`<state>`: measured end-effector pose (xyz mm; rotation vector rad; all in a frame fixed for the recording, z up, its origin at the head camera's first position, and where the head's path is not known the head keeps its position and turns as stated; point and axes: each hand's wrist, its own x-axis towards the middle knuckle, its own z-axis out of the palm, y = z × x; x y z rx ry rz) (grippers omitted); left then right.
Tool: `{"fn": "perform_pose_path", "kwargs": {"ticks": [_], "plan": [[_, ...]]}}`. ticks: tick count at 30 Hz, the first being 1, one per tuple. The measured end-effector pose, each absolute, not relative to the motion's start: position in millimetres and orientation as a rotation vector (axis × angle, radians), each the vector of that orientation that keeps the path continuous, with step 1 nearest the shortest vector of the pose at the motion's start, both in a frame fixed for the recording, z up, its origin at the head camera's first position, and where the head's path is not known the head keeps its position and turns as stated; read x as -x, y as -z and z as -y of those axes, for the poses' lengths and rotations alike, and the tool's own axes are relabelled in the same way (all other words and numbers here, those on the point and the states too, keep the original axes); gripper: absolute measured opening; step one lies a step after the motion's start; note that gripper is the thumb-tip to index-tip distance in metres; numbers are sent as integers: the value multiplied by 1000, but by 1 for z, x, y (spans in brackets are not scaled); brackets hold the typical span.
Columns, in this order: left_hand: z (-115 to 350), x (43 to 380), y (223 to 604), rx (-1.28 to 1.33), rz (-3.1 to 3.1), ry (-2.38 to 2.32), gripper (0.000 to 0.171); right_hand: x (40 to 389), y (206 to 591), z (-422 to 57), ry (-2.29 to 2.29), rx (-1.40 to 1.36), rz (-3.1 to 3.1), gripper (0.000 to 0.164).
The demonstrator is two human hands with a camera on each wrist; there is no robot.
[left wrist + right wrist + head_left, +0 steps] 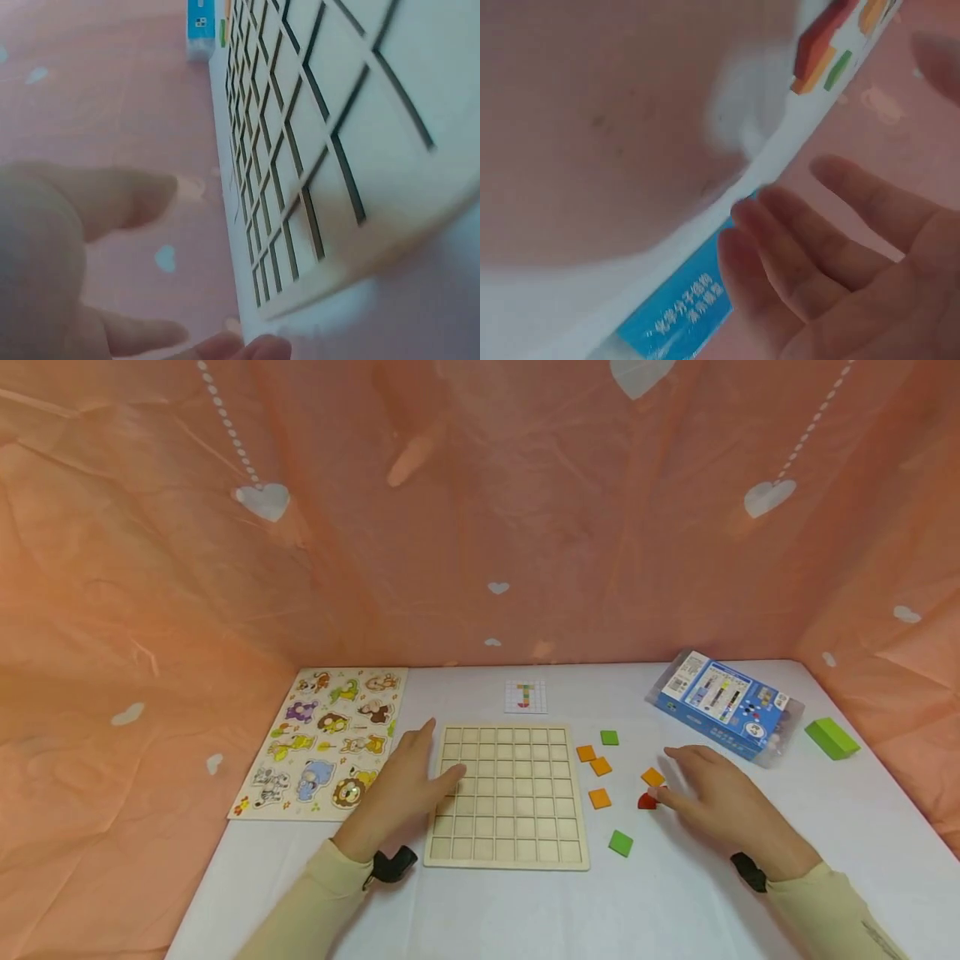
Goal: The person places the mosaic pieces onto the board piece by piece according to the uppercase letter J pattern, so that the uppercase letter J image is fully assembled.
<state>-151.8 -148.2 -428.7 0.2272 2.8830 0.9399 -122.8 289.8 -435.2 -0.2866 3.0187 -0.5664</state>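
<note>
In the head view a wooden grid board [506,864] lies on the white table, its squares bare. My left hand [405,789] is at the board's left edge, thumb reaching over it and fingers spread; the left wrist view shows nothing held in that hand [45,217]. To the board's right lie several orange square tiles [599,798] and two green square tiles [621,842]. My right hand [712,802] is just right of a red piece [647,802], partly hidden by the thumb. In the right wrist view its fingers [802,247] are loosely bent around nothing.
Behind the board lies a small pattern card [526,697] with a coloured shape. An animal puzzle board [326,810] is at the left. At the back right are a blue box [723,702] and a green block [832,738]. Pink cloth [480,527] hangs around the table.
</note>
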Motion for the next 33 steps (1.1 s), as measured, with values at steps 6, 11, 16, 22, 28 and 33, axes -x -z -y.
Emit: {"fn": "perform_pose_path", "kwargs": {"ticks": [6,11,16,22,28,33], "plan": [[144,157,431,-202,-2900,-968,63,132,435,-284,628,235,-3010,58],[145,159,434,-230,-2900,-922,23,139,435,-284,638,229,-3012,47],[149,158,436,-162,-2867,-865,43,142,435,-284,643,203,-2999,36],[156,155,437,-62,-2819,-806,58,145,438,-282,677,212,-2955,29],[157,158,438,-43,-2770,-848,62,145,439,-283,654,207,-2954,26],[156,161,436,-28,-2711,-892,67,145,438,-286,659,192,-2952,24]]}}
